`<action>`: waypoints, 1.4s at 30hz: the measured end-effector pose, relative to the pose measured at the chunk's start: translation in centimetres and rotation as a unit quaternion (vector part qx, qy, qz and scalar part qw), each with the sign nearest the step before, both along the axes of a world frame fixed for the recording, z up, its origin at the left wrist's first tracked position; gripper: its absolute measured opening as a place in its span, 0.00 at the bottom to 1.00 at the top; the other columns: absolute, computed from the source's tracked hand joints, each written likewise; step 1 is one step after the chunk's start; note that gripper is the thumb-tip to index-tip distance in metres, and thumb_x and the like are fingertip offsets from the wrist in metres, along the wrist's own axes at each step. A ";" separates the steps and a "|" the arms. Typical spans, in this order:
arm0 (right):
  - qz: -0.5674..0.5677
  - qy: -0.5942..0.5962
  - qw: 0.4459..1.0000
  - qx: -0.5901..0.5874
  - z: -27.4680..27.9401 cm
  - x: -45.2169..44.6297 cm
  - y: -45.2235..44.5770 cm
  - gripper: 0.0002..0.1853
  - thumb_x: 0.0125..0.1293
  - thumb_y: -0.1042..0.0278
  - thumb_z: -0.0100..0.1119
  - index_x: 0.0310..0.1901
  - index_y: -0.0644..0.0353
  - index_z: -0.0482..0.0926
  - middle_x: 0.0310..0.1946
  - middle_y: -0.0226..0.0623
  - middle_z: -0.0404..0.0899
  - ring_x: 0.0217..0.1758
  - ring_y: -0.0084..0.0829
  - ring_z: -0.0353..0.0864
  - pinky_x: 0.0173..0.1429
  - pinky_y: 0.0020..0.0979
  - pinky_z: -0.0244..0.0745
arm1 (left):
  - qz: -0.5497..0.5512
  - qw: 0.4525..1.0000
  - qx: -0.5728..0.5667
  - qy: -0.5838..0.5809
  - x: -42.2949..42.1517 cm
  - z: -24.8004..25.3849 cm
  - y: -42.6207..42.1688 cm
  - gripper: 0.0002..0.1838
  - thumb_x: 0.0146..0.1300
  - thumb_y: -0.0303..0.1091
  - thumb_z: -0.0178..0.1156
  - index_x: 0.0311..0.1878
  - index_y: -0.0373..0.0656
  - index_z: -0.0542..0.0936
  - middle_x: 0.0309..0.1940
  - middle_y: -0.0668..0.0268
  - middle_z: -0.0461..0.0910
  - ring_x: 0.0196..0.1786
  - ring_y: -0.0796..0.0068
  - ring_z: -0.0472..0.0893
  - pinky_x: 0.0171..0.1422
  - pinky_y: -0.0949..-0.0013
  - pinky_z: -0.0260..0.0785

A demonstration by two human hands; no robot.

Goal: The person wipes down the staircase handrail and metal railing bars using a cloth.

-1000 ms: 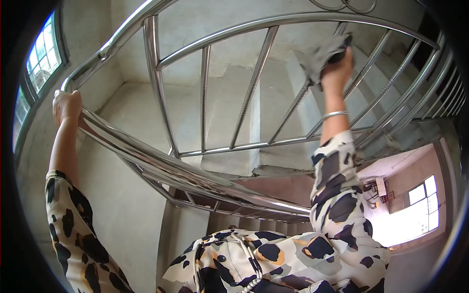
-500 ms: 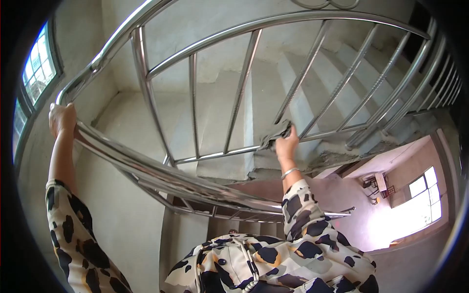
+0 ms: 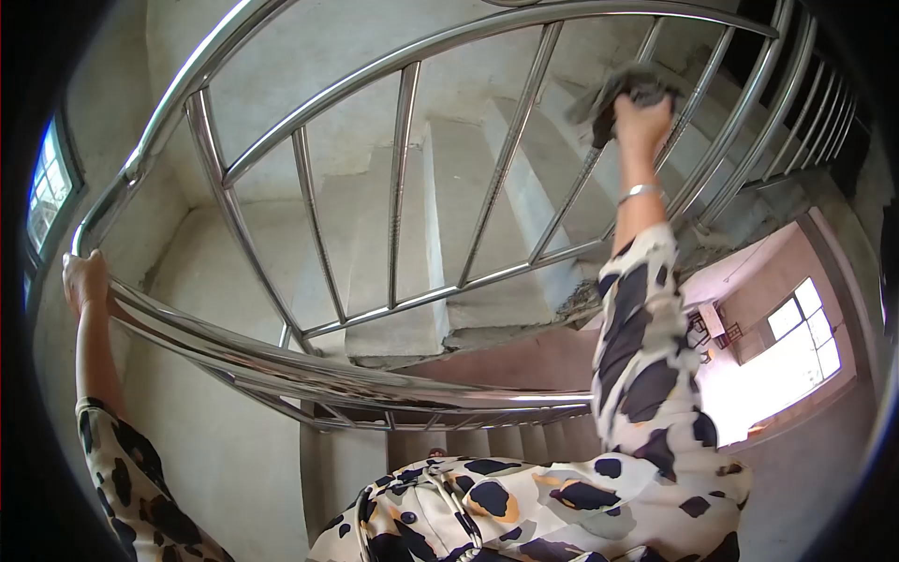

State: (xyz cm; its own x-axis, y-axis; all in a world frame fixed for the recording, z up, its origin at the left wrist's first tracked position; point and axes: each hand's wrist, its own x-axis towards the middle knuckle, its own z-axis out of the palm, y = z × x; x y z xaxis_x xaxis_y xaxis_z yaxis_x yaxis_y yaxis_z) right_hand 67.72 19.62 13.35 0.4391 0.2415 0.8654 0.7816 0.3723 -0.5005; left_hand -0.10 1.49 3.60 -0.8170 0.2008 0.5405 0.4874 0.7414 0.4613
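My left hand (image 3: pixel 87 278) is wrapped round the shiny steel handrail (image 3: pixel 281 363) at its bend on the far left. A crumpled dark grey cloth (image 3: pixel 629 89) is in my right hand (image 3: pixel 642 128), which reaches out at the upper right. The cloth is against the upper part of a slanted metal baluster (image 3: pixel 567 203), just below the curved top bar (image 3: pixel 449 49). It is a little blurred, and part of that baluster is hidden behind the cloth and hand. A bracelet (image 3: pixel 641 191) circles my right wrist.
Bare concrete stairs (image 3: pixel 459 187) rise behind the balusters, with a rough broken edge (image 3: pixel 585 298) at their side. More steps (image 3: pixel 506 440) lie beneath the handrail. At the right, a lower room with a bright window (image 3: pixel 807 323) and furniture shows. Another window (image 3: pixel 47 187) is at the left.
My right hand has moved the cloth from the bottom bar up and to the right, to the upper part of a baluster. My left hand keeps its hold; the view has shifted somewhat.
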 end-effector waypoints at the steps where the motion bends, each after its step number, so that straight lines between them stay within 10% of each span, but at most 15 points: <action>1: 0.022 0.022 0.999 0.010 -3.5 1.5 2.3 0.28 0.41 0.70 0.62 0.46 0.75 0.68 0.41 0.58 0.75 0.48 0.52 0.73 0.54 0.37 0.66 | -0.002 1.000 -0.007 0.004 -0.5 -0.1 0.0 0.25 0.51 0.42 0.53 0.49 0.34 0.70 0.47 0.46 0.74 0.52 0.51 0.73 0.55 0.59 0.64; 7: 0.023 0.070 0.985 -0.158 -23.7 -1.0 -1.6 0.30 0.44 0.77 0.59 0.52 0.71 0.63 0.49 0.59 0.67 0.55 0.55 0.64 0.60 0.41 0.59 | -0.003 1.000 -0.010 0.019 -0.7 -0.1 -0.2 0.28 0.49 0.42 0.53 0.50 0.31 0.69 0.46 0.43 0.74 0.50 0.49 0.75 0.54 0.57 0.65; 12: 0.057 0.007 0.988 -0.146 -25.9 -0.1 -2.9 0.24 0.42 0.82 0.53 0.47 0.68 0.68 0.39 0.54 0.73 0.46 0.55 0.71 0.53 0.40 0.65 | -0.014 1.000 -0.010 0.007 -0.4 -0.1 -0.5 0.27 0.50 0.41 0.53 0.50 0.32 0.69 0.46 0.45 0.74 0.50 0.50 0.74 0.54 0.58 0.65; 19: 0.091 0.072 0.992 0.052 -5.1 5.5 -3.4 0.31 0.45 0.86 0.45 0.57 0.73 0.61 0.51 0.58 0.68 0.58 0.48 0.66 0.65 0.37 0.53 | -0.019 1.000 -0.002 0.009 0.1 -0.3 -0.3 0.28 0.50 0.40 0.53 0.53 0.31 0.67 0.47 0.45 0.74 0.51 0.51 0.74 0.55 0.58 0.64; 21: -0.121 -0.039 0.976 0.178 2.0 7.9 -1.6 0.27 0.45 0.86 0.46 0.53 0.71 0.65 0.46 0.53 0.72 0.51 0.45 0.72 0.58 0.35 0.63 | -0.010 1.000 0.007 0.028 -1.9 -1.0 0.1 0.29 0.51 0.40 0.53 0.55 0.32 0.66 0.48 0.45 0.73 0.52 0.51 0.73 0.56 0.59 0.64; 27: -0.196 -0.067 0.977 -0.042 11.3 9.9 0.7 0.33 0.42 0.70 0.61 0.53 0.63 0.61 0.48 0.59 0.66 0.52 0.56 0.67 0.57 0.42 0.65 | -0.003 0.999 0.011 0.042 -3.0 -1.5 0.0 0.30 0.51 0.40 0.53 0.56 0.31 0.65 0.48 0.45 0.73 0.52 0.51 0.73 0.56 0.60 0.63; 42: -0.159 -0.105 0.944 -0.271 -22.6 8.0 -4.0 0.35 0.47 0.73 0.59 0.59 0.59 0.56 0.51 0.60 0.63 0.49 0.59 0.68 0.53 0.45 0.65 | -0.035 0.997 0.037 0.051 -7.1 -2.4 0.8 0.27 0.50 0.41 0.54 0.51 0.31 0.68 0.45 0.45 0.74 0.50 0.50 0.74 0.55 0.59 0.64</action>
State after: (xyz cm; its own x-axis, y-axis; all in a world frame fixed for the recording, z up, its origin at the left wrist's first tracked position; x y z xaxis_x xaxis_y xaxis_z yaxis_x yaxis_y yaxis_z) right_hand 75.71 15.57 -9.23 0.3957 0.5584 0.7291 0.9141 -0.1625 -0.3716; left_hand -7.16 2.30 1.19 -0.7427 0.2116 0.6353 0.5839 0.6690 0.4598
